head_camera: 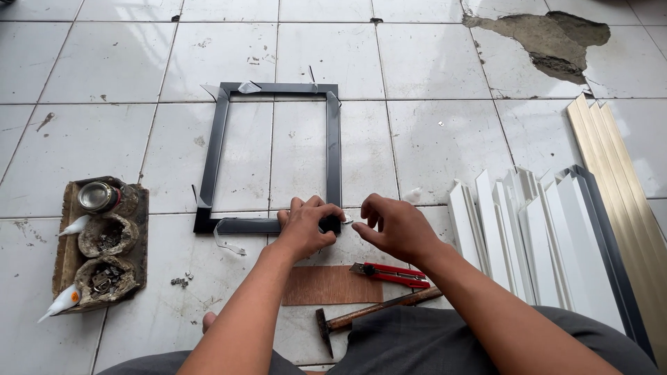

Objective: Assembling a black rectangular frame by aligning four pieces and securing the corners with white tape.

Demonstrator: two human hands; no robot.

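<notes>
**Inspector:** Report the hands and the workpiece.

**Operator:** I see a black frame (267, 156) lying flat on the tiled floor (431, 132), its long sides running away from me, its short sides left to right. My left hand (306, 229) is clenched on the frame's near right corner, fingers (314, 205) curled over the joint. My right hand (396, 226) sits just beside it on the right, fingers half curled and pointing toward the same corner. I cannot tell whether it grips anything.

**Inspector:** Which hand is nearer the corner?

**Operator:** The left; it is on it. The right is close, apparently not touching the frame. The corner lies directly ahead of both hands, with the near rail running off to the left from it.

**Inspector:** What lies around?

**Operator:** Behind the hands, toward me: a brown board (330, 285), a red cutter (392, 273) and a hammer (375, 316), its head to the left. To the right, a stack of white mitred strips (528, 229), with gold lengths (618, 173) beyond. On the left, a block (97, 243) carrying a tin and two hollows of small metal bits, with two glue tubes (66, 298) at its edge.

**Inspector:** Anything obscured?

**Operator:** The corner joint itself is covered by my left hand, so I cannot judge its fit. Pale scraps, perhaps tape, cling to the corners; what they are is unclear. The right palm is hidden.
</notes>
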